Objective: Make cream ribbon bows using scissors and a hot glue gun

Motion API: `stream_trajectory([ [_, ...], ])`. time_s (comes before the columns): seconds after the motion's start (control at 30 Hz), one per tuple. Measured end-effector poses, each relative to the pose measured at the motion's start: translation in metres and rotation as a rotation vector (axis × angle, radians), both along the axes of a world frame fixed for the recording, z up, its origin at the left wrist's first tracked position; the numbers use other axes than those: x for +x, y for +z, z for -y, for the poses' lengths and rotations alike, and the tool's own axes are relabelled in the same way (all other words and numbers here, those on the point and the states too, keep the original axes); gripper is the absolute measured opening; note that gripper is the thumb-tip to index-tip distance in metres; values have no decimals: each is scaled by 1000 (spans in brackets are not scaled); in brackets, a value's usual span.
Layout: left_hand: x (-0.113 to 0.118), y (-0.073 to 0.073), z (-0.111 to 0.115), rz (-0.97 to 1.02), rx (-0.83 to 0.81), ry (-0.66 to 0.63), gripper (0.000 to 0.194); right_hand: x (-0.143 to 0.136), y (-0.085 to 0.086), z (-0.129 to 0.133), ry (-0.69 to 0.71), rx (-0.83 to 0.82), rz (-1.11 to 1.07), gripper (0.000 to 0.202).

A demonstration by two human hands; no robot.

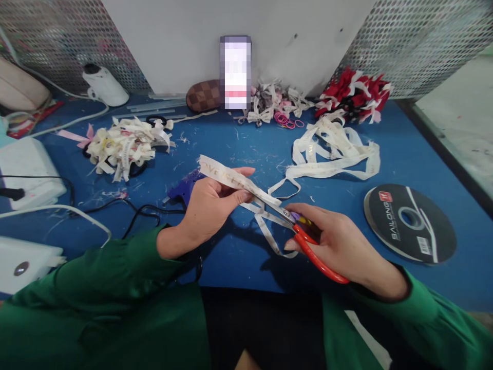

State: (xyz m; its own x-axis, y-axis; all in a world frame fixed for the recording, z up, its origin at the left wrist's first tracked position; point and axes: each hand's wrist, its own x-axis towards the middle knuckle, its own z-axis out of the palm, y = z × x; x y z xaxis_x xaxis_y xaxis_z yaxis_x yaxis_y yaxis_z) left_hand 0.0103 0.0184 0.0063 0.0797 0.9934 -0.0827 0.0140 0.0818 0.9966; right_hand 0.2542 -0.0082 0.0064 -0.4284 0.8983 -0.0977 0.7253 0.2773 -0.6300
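My left hand [215, 205] pinches a cream printed ribbon [225, 176] between thumb and fingers, its free end sticking out to the upper left. In my right hand [339, 239] are red-handled scissors [318, 259], their blades pointing left along the ribbon close to my left thumb. Part of the blades is hidden by ribbon and fingers. Something small, yellow and purple, shows by the right fingers; I cannot make out what it is. Narrow white ribbon [269, 236] loops below the blades. A tangled heap of cream ribbon [335, 167] lies beyond my right hand.
A black ribbon spool [410, 223] lies at the right. Behind my left hand is a purple glue gun [185, 190]. Bow piles, one cream [123, 146] and one red [354, 95], sit further back. A phone [235, 72] stands against the back panel. Cables and white boxes [26, 262] occupy the left.
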Motion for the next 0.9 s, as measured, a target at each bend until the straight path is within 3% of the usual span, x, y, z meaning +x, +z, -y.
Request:
stream_trajectory([
  [0.27,0,-1,-1,18,28,50,37,1,2,1,-23,11,-34,45],
  [0.53,0,-1,0,14,-12,-13,39,0,2,0,9,-5,23,53],
  [0.9,-2,-2,-1,26,13,-28,38,1,2,1,-11,-11,-35,47],
])
